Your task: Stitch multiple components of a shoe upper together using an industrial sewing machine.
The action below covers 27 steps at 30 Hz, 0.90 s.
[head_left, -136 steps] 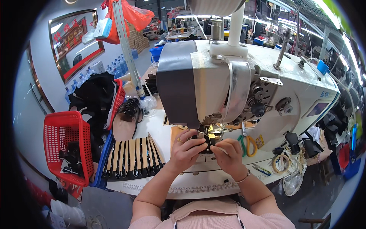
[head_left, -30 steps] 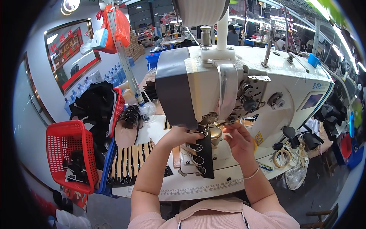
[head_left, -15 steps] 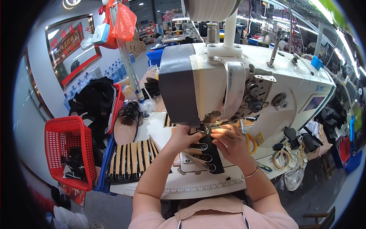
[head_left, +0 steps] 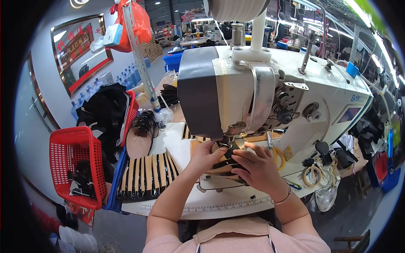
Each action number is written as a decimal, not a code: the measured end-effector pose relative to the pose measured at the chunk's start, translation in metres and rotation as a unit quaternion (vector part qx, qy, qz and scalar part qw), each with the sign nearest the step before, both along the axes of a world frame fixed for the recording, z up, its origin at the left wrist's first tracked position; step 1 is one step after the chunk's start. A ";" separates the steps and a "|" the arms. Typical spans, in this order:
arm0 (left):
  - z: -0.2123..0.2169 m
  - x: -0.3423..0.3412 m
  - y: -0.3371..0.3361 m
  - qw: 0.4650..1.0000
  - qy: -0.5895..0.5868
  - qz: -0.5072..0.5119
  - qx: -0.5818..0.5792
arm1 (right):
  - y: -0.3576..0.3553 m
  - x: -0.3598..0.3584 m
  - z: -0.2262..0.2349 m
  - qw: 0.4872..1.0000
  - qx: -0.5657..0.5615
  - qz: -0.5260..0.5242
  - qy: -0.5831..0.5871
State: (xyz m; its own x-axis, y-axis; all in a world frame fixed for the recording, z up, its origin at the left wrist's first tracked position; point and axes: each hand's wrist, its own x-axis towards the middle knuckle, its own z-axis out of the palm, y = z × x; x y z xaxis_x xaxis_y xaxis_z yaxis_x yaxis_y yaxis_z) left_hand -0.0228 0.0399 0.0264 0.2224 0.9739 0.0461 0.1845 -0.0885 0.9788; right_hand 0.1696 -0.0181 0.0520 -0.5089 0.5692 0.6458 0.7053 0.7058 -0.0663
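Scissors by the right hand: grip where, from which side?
Likely best by the orange handle loop, from the front right: it lies nearest the person, while the blades point away. The right hand blocks the left approach.

Forearms [head_left: 172, 195] angled inward; hands [head_left: 262, 169] close together, right fingers [head_left: 245, 155] pointing leftward.

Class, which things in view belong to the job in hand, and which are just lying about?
In the job:
left hand and right hand, both at the black tan-strapped piece;
white-and-grey sewing machine;
probably the fanned row of tan-and-black strips.

Apparently lying about:
red plastic basket;
round tan ring;
orange-red plastic bag, hanging.
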 end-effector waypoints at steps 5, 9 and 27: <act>-0.012 0.002 0.000 0.999 -0.045 0.007 0.028 | 0.005 0.001 0.001 1.000 0.002 0.007 0.011; -0.015 -0.007 0.002 0.999 -0.017 -0.022 0.016 | 0.009 0.004 0.005 0.999 -0.012 0.043 0.011; -0.028 0.018 -0.026 0.975 -0.220 0.002 -0.021 | 0.000 0.004 0.012 0.999 0.008 -0.037 -0.038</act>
State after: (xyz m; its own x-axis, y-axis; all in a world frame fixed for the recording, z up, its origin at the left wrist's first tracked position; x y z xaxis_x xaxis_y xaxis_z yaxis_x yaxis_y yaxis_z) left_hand -0.0045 0.0144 -0.0015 0.1857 0.9779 0.0957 -0.2544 -0.0462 0.9660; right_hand 0.1737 -0.0185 0.0641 -0.5130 0.5966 0.6172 0.7583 0.6520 0.0001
